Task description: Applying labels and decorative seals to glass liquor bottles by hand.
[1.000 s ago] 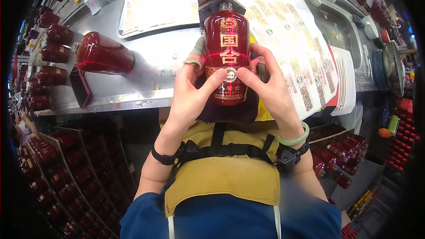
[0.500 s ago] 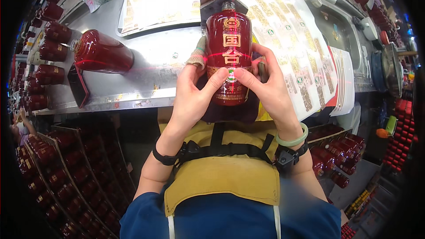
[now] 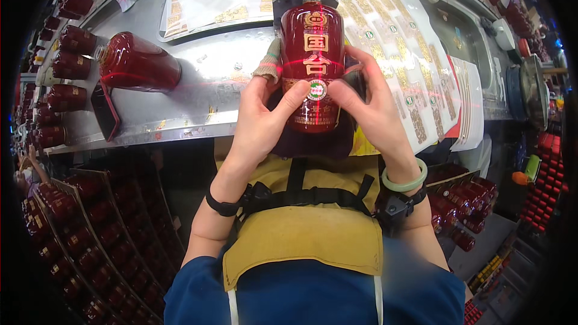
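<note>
A dark red glass bottle (image 3: pixel 301 42) with gold lettering lies in front of me on a dark support, its neck pointing away. My left hand (image 3: pixel 260 114) grips its left side; the thumb rests beside a small round green-and-white sticker (image 3: pixel 316 89) on the bottle's front. A knitted finger cover (image 3: pixel 269 63) sits on a left finger. From the right, my right hand (image 3: pixel 376 108) curls around the bottle, thumb at the sticker's right edge. Red laser lines cross the glass. The undersides of both hands' fingers are partly hidden.
Another red bottle (image 3: pixel 141 63) lies tilted on a dark stand (image 3: pixel 106 114) to the left. Sheets of gold labels (image 3: pixel 391 36) spread to the right, near a sink (image 3: pixel 460 39). A tray (image 3: pixel 165 30) with label sheets stands at the back. Bottle racks (image 3: pixel 114 229) stand below left.
My right thumb has slid slightly right, uncovering more of the round sticker. The bottle and both hands sit slightly higher in the picture.
</note>
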Available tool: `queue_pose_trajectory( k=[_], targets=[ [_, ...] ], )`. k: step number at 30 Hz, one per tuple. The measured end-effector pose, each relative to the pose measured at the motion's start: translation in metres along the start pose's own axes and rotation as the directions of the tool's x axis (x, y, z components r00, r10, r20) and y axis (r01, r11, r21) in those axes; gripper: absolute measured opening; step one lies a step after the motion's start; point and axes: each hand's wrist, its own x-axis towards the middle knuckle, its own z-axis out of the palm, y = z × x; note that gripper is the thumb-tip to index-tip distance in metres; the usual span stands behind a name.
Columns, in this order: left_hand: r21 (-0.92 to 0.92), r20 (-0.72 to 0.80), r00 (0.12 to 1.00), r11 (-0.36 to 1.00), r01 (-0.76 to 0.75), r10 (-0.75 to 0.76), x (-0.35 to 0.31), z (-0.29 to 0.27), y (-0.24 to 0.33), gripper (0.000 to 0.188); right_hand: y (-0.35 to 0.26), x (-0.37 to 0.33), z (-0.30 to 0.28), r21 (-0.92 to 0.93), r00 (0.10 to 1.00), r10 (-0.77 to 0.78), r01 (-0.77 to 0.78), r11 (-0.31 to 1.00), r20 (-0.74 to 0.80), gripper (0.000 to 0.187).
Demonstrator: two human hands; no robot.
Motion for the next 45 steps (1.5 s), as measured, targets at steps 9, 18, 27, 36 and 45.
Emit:
queue_pose_trajectory(
  k=[9,18,27,36,45],
  targets=[
    [0.084,0.297,0.955,0.996,-0.005,-0.020,-0.003,-0.031,-0.007,0.080,-0.019,-0.024,-0.025,-0.577,0.598,-0.738,0.737,0.352,0.314,0.028],
    [0.101,0.216,0.975,0.992,-0.079,0.056,-0.004,-0.028,-0.006,0.076,-0.039,-0.034,-0.018,-0.558,0.467,-0.730,0.818,0.140,0.500,0.030],
    [0.817,0.397,0.814,0.240,-0.524,0.424,-0.058,-0.027,-0.018,0.064,0.001,-0.047,0.002,-0.003,0.956,-0.263,0.265,0.964,-0.127,0.036],
    [0.816,0.343,0.799,0.265,-0.514,0.493,-0.064,-0.014,-0.015,0.064,0.016,-0.053,0.001,-0.020,0.947,-0.237,0.238,0.971,-0.217,0.031],
    [0.839,0.361,0.770,0.177,-0.514,0.526,-0.065,-0.008,-0.017,0.061,0.009,-0.049,0.007,0.014,0.962,-0.239,0.243,0.970,-0.129,0.027]
  ],
)
